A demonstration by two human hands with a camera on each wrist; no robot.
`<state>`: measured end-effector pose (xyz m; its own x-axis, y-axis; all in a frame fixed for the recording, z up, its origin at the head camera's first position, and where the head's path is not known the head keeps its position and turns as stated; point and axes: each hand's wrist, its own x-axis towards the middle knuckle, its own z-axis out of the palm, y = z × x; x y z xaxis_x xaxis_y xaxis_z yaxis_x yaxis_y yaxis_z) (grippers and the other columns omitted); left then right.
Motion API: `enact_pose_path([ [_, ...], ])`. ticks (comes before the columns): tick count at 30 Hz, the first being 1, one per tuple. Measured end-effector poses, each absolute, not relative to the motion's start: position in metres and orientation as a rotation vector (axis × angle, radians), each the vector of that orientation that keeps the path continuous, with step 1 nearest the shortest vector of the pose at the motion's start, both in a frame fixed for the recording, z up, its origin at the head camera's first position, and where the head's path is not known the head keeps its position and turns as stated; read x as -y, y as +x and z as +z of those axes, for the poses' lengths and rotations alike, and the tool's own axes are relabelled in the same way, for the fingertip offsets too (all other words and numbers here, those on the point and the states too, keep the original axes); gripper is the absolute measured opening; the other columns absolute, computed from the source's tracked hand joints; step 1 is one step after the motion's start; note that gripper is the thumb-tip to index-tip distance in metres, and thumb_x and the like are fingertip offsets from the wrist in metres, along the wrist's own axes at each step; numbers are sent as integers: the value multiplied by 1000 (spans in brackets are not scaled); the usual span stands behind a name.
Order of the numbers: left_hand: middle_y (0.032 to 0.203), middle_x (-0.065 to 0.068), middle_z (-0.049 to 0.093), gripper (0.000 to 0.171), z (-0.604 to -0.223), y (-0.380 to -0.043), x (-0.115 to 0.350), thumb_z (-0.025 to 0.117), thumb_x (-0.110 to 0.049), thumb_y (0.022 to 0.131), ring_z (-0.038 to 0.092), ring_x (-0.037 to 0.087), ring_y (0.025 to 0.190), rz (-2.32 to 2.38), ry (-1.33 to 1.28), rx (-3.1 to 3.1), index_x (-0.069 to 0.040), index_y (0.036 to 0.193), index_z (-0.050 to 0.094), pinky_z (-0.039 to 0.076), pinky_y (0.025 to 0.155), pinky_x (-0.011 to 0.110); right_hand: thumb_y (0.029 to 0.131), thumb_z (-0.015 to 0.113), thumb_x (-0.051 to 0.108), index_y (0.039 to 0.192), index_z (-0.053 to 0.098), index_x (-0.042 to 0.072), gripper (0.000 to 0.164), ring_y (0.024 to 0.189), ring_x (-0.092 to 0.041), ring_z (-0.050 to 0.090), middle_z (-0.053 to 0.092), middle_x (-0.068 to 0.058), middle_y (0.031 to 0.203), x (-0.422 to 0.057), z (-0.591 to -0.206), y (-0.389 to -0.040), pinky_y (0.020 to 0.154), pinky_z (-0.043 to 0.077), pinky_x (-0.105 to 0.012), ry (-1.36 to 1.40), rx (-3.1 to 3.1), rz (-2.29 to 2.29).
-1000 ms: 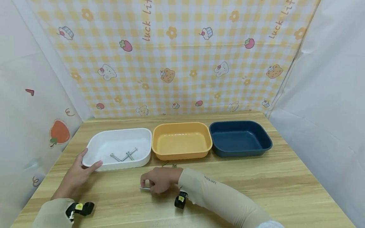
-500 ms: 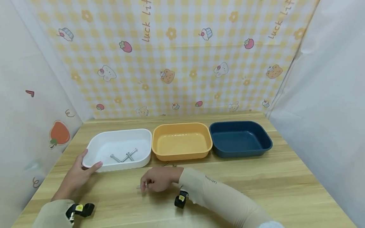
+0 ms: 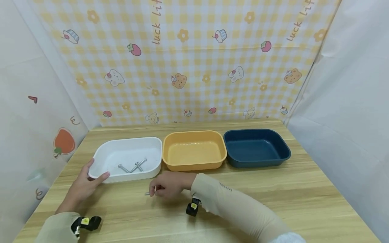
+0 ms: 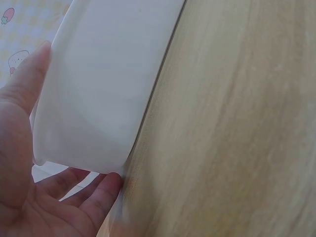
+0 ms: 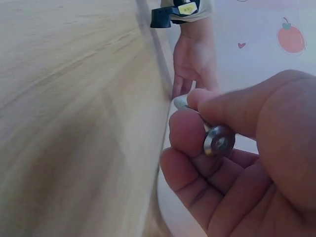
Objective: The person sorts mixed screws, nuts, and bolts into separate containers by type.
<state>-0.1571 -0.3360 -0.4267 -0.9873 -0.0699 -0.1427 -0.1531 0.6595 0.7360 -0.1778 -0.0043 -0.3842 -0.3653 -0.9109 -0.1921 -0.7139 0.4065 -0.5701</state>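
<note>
My right hand (image 3: 170,185) is just above the table, in front of the gap between the white and yellow trays. Its thumb and fingers pinch a silvery bolt (image 5: 219,141), its round socket head facing the right wrist camera. In the head view the bolt's other end pokes out to the left. My left hand (image 3: 81,185) grips the near left corner of the white tray (image 3: 106,148), thumb at the rim, fingers against the end wall (image 4: 94,98). Three silvery bolts (image 3: 131,168) lie loosely crossed on that tray's floor.
Right of the white tray, a yellow tray (image 3: 194,166) and a dark blue tray (image 3: 258,163) stand side by side in a row. All three rest on a wood-grain table (image 3: 273,199). A checked, patterned cloth (image 3: 197,57) hangs behind.
My right hand has moved slightly away from me toward the trays, raising the bolt and turning it so its end sticks out left. It now covers small fasteners visible earlier. The left hand stays put.
</note>
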Motion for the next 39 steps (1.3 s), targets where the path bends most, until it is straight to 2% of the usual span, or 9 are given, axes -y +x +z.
enact_pose_path([
  [9, 151, 38, -9, 107, -428, -155, 335, 57, -53, 93, 3, 60, 135, 1251, -205, -2766, -1, 150, -17, 12, 102, 73, 96, 61, 7, 100, 65, 14, 9, 67, -1, 54, 59, 8, 77, 9, -374, -182, 61, 45, -13, -1360, -2225, -580],
  [14, 151, 38, -9, 106, -427, -157, 336, 57, -52, 94, 3, 59, 135, 1226, -199, -2778, 1, 150, -16, 12, 103, 72, 96, 60, 8, 103, 65, 12, 9, 65, -1, 57, 60, 8, 78, 11, -367, -190, 61, 47, -13, -1347, -2240, -615],
  [20, 151, 37, -10, 106, -428, -156, 336, 58, -50, 94, 2, 59, 135, 1246, -185, -2774, 2, 149, -16, 12, 103, 73, 97, 56, 7, 103, 65, 11, 11, 62, -4, 60, 66, 0, 81, 14, -362, -200, 60, 49, -15, -1317, -2232, -724],
  [23, 151, 37, -9, 106, -427, -155, 335, 58, -51, 94, 2, 59, 135, 1242, -204, -2772, 1, 150, -16, 12, 102, 73, 98, 55, 8, 100, 65, 11, 11, 63, -10, 63, 67, -4, 81, 15, -363, -203, 56, 48, -17, -1269, -2241, -797],
  [27, 151, 37, -9, 107, -427, -155, 335, 58, -52, 93, 1, 59, 136, 1244, -215, -2770, 0, 150, -16, 11, 103, 73, 99, 56, 11, 96, 67, 9, 11, 70, -16, 68, 67, -1, 78, 16, -364, -206, 53, 46, -19, -1191, -2233, -932],
  [33, 151, 36, -10, 107, -426, -155, 334, 58, -52, 93, 1, 58, 136, 1242, -215, -2764, 0, 150, -17, 11, 103, 72, 97, 61, 11, 97, 69, 3, 12, 78, -16, 69, 66, 5, 78, 20, -367, -212, 65, 54, -22, -1065, -2204, -1178],
  [39, 151, 37, -10, 107, -426, -154, 333, 58, -53, 93, 0, 59, 136, 1256, -226, -2755, 0, 150, -17, 11, 103, 72, 96, 63, 12, 101, 70, 0, 15, 74, -9, 67, 69, 4, 78, 25, -376, -217, 63, 53, -23, -829, -2189, -1395],
])
